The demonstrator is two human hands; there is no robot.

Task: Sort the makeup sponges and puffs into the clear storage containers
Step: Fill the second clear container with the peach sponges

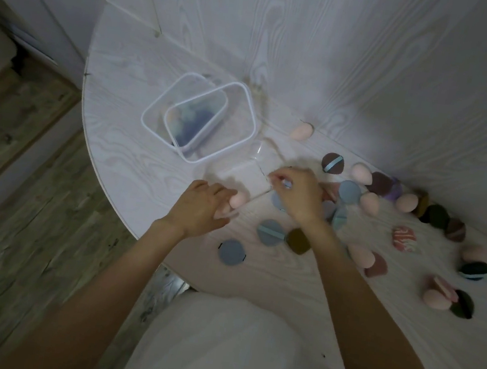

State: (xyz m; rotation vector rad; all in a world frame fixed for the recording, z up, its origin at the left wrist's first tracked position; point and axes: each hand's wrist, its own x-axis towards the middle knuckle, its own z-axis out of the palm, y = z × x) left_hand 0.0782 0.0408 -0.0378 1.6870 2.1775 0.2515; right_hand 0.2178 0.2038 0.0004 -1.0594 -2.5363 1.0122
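view: single head cam, wide-angle
facing: forward and steeply down over the surface (131, 83)
range: close, both forearms in frame
overlap: n/a
quality: dim, blurry; probably mid-motion

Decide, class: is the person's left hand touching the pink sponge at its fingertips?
Touching. The head view shows the left hand with its fingers curled round the pink sponge, no gap between them.

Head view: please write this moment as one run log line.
left hand: holds pink sponge | right hand: pinching small item, unclear | clear containers: nested, puffs inside | table: many pieces unsorted
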